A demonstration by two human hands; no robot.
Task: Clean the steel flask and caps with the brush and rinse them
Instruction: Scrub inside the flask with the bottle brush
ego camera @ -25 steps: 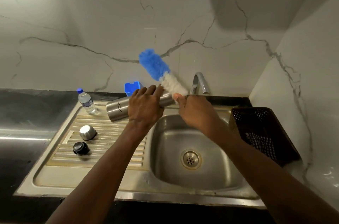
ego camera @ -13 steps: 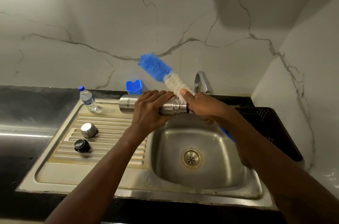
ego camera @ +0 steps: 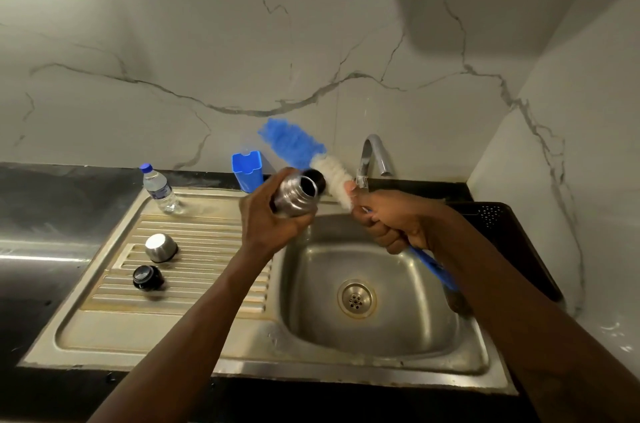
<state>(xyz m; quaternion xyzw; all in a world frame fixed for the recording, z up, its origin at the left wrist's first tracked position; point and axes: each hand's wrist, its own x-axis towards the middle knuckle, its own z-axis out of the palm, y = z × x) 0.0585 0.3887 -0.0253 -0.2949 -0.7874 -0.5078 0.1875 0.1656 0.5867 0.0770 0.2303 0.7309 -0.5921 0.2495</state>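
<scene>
Now the flask (ego camera: 294,197) is turned, so its open mouth faces the camera instead of pointing sideways. Left hand (ego camera: 273,218) grips its body above the sink (ego camera: 381,346). Right hand (ego camera: 388,221) clamps the brush (ego camera: 311,159), bristles beside the mouth. Two caps (ego camera: 152,261) lie on the drainboard.

Dim; top-left glare (blown out), brush (ego camera: 304,159) blurred, edges bowed.
</scene>
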